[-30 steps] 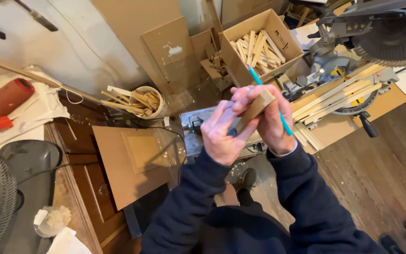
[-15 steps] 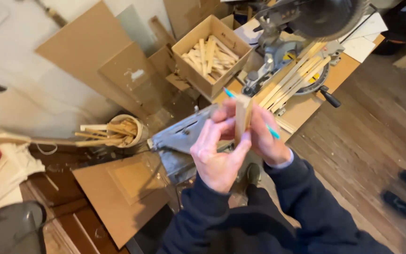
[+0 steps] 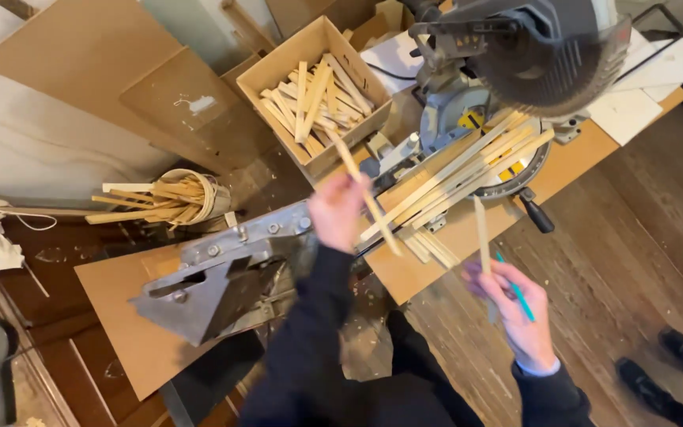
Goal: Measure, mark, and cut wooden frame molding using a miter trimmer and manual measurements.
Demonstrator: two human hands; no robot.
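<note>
My hands have split — left hand point(image 3: 333, 209) grips one wood strip point(image 3: 365, 198), right hand point(image 3: 519, 304) another strip point(image 3: 481, 233) plus teal pencil point(image 3: 518, 291).

Lighting: even, soft, moderately bright; shadows faint. Mild glare on white sheets point(image 3: 634, 95) at top right. Motion blur smears left hand point(image 3: 336, 209) and its wood strip point(image 3: 365, 198). Slight wide-angle bending toward frame edges.

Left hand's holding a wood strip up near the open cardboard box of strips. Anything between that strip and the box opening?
Nothing visible. The left hand holds the wood strip, blurred, with its far end close to the near corner of the cardboard box. The box top is open. The miter saw sits off to the right.
</note>
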